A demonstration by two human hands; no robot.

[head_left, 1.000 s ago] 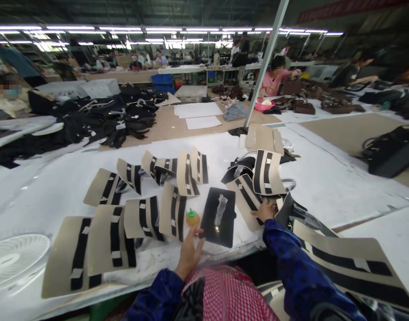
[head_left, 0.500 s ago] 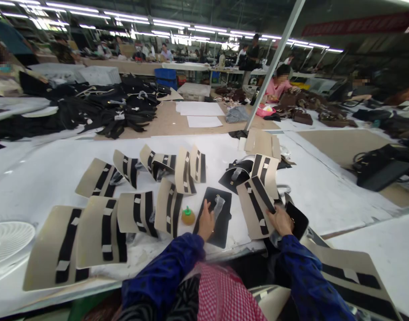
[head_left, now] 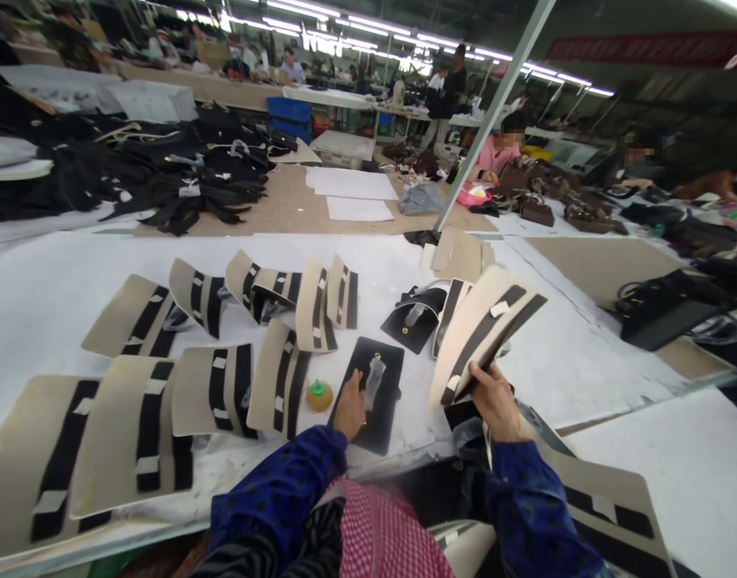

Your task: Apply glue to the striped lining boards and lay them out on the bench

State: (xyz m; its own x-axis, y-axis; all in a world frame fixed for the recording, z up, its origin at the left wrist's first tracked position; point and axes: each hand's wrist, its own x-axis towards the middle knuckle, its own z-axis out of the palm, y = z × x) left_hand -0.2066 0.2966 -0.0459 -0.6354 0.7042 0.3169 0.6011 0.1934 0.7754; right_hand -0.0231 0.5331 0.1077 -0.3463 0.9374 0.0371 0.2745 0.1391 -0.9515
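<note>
My right hand (head_left: pixel 498 404) is closed on the lower edge of a curved beige panel with black strips and small white tabs (head_left: pixel 486 321), which stands tilted above the table. My left hand (head_left: pixel 349 409) lies on the left side of a flat black panel (head_left: pixel 384 425), fingers stretched out. A clear plastic wrap (head_left: pixel 374 384) covers a fitting on that black panel. Left of it sits a small round brownish object with a green top (head_left: pixel 319 395). Behind the raised panel, a folded black piece with a gold fitting (head_left: pixel 412 321) rests on the table.
Two rows of similar beige panels (head_left: pixel 212 385) stand on the white table (head_left: pixel 374 273) to the left. Cardboard pieces (head_left: pixel 462 253) lie near a slanted metal pole (head_left: pixel 494 112). Black pieces (head_left: pixel 193 185) are heaped at the back left. A black bag (head_left: pixel 661 309) sits at right.
My right hand has lifted the beige panel and tipped it more upright. My left hand stays at the black panel, its fingers shifted slightly. The view has turned a little to the right.
</note>
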